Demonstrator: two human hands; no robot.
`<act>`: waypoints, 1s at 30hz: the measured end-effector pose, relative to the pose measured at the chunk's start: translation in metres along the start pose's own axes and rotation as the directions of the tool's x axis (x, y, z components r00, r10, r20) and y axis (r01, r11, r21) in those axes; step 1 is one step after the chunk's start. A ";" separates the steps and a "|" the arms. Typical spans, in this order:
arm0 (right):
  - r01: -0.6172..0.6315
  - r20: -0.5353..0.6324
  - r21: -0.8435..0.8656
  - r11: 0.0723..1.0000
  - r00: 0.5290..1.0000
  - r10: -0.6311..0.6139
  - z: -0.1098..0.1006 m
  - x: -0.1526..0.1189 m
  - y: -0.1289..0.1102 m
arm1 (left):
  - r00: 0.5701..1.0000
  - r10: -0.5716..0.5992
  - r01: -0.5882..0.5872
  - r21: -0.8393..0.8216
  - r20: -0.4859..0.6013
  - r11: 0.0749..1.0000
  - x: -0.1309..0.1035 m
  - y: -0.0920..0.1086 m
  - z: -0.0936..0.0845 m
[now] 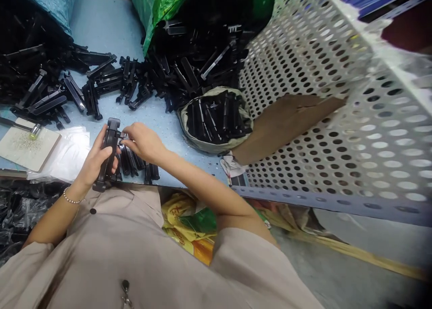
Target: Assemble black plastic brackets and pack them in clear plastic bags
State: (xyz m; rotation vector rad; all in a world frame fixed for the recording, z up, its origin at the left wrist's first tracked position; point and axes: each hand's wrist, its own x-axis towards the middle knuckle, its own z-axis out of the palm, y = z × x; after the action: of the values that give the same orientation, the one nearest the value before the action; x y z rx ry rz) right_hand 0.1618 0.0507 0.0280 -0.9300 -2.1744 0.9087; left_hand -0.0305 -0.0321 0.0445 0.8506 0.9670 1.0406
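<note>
My left hand (96, 158) is closed around a long black plastic clamp-like part (110, 151) with a wider block at each end, held tilted above the table's near edge. At the part's right side, my right hand (143, 141) has its thumb and fingers pinched on a small dark piece (122, 137). How that piece joins the part is too small to make out. Beneath my hands lie several similar black parts (130, 160) in a row, partly hidden by my fingers.
Piles of black parts (111, 81) spill from a green bag (162, 2) and a blue bag (54, 2). A cloth-lined round container (189, 140) holds more. White plastic sheets (72, 149) and a beige board (29, 144) lie left. A perforated metal panel (303, 43) rises on the right.
</note>
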 end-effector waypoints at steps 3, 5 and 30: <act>0.267 0.087 -0.455 0.849 0.963 -0.256 -0.012 0.003 0.008 | 0.998 -0.053 0.055 -0.040 0.035 0.998 -0.003 0.007 0.004; 0.372 0.181 -0.560 0.740 0.927 -0.330 -0.017 0.006 0.013 | 0.997 -0.074 0.076 -0.049 0.036 0.996 -0.005 0.008 0.006; -0.047 0.032 0.046 0.998 0.998 0.045 0.009 -0.005 0.000 | 0.999 0.026 -0.022 0.098 -0.042 0.995 -0.014 -0.007 0.006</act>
State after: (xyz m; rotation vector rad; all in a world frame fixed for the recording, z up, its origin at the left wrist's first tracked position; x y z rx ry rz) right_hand 0.1579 0.0435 0.0212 -0.9528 -2.1559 0.9981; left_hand -0.0257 -0.0481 0.0438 0.9257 1.0532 1.0425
